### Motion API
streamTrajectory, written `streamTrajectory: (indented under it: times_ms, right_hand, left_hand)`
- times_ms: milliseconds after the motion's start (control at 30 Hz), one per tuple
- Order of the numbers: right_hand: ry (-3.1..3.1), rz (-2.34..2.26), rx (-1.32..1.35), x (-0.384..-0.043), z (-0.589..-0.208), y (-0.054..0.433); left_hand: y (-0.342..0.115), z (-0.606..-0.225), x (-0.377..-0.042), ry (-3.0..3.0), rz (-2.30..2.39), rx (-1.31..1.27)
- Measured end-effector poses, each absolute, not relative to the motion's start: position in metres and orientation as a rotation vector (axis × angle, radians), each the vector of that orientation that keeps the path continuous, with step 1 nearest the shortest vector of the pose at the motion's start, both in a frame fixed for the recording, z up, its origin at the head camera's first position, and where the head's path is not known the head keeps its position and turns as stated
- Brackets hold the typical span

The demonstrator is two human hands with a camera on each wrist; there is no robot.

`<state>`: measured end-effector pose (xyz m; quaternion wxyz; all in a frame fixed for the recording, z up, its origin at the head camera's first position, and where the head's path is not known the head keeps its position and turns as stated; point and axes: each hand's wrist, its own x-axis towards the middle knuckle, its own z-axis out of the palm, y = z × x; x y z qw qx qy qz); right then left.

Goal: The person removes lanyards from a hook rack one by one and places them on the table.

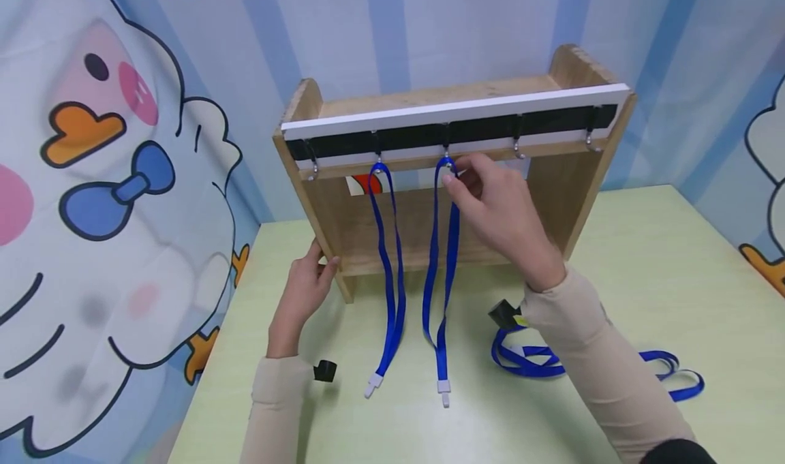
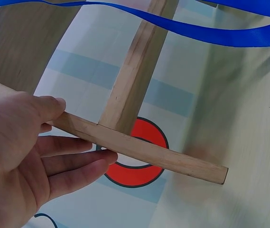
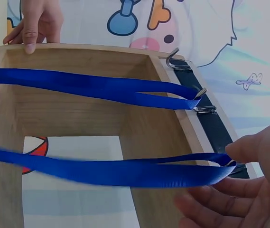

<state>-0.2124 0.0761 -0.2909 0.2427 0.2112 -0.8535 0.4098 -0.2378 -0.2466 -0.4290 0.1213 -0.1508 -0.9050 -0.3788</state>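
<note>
From where I stand, the right hand (image 1: 499,205) has its thumb and curled fingers pinching the top of a blue lanyard (image 1: 452,239), whose loop sits at the middle hook (image 1: 446,152) of the wooden rack (image 1: 570,184). The strap looks light, soft and limp, a flat woven ribbon that would fold or twist rather than break. Its face has a slight sheen (a little slippery, I'd guess), so a pinch at the loop, close to the hook, seems the best hold; gripping lower would let the top flop about. The pale clip (image 1: 443,386) at the bottom looks stiffer and probably adds just enough weight to keep the strap hanging straight. The left hand (image 1: 303,287) grips the rack's side edge, thumb on one side, fingers on the other. Another lanyard (image 1: 390,294) hangs from the neighbouring hook, and more blue strap (image 1: 533,370) lies loose on the table (image 1: 644,259).
</note>
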Motion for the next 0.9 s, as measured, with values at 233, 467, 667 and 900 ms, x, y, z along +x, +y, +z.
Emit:
streamTrajectory:
  times_ms: [233,467,667,900]
  right_hand:
    - [-2.248,1.105,0.571,-0.212,-0.282,0.069]
    - [-2.152,1.035,0.625,-0.196,-0.269,0.064]
    - [-2.107,0.962,0.731,-0.184,-0.247,0.057]
    - [-2.108,0.957,0.798,-0.173,-0.223,0.045]
  left_hand:
    - [-0.248,-0.431,-0.239,-2.641,-1.098,-0.457]
    - [-0.248,-0.429,-0.239,-2.639,-1.089,-0.471]
    - [-0.248,-0.427,-0.238,-2.663,-1.09,-0.448]
    - [-0.248,-0.427,-0.238,-2.659,-1.084,-0.447]
